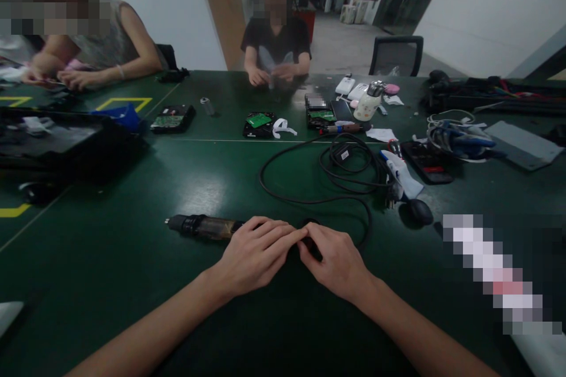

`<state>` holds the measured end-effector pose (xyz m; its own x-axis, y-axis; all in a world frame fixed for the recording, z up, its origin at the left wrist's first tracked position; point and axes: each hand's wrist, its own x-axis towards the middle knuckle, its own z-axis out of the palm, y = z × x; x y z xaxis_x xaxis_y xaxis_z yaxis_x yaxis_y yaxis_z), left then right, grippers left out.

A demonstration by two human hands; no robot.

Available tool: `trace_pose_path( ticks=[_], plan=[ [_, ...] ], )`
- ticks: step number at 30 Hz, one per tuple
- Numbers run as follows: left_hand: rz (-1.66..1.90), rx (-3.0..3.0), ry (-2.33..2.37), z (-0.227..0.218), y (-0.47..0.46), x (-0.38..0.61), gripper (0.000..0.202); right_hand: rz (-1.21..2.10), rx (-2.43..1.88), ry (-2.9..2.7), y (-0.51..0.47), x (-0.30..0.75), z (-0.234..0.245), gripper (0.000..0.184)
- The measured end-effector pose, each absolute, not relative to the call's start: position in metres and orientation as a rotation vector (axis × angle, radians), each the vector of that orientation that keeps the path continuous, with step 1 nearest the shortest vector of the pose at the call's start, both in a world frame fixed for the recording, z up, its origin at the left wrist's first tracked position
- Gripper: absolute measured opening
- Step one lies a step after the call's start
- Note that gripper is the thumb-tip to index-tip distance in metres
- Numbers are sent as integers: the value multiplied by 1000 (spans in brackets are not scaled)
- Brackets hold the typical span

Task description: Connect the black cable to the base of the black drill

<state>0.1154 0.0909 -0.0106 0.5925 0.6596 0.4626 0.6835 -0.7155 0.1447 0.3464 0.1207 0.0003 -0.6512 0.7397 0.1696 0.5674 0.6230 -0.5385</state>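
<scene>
An electric screwdriver [201, 227] with a dark, partly see-through body lies flat on the green table [132, 283], tip pointing left. My left hand [254, 253] rests over its rear end with the fingers curled round it. My right hand [336, 259] pinches the spot where the black cable [309, 200] meets the tool. That cable loops away to the right and back. The fingertips of both hands meet at the tool's end.
Two other people sit across the table, hands busy. Hard drives and circuit boards [259, 123] lie at mid table. A white bottle [368, 103], phone [427, 162], mouse [419, 211] and cable bundle [460, 138] crowd the right; a black tray [57, 141] stands left.
</scene>
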Motion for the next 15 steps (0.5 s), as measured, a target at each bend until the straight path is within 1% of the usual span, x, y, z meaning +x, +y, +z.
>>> trace_pose_path(
  ticks=[5, 11, 15],
  plan=[
    [-773, -2718, -1169, -10, 91, 116, 47, 636, -1033, -2473, 121, 346, 0, 8],
    [-763, -2773, -1189, -10, 91, 116, 51, 621, -1037, -2477, 121, 346, -2, 10],
    [-789, -2728, -1213, -11, 91, 118, 46, 616, -1044, -2480, 121, 346, -1, 11]
  ],
)
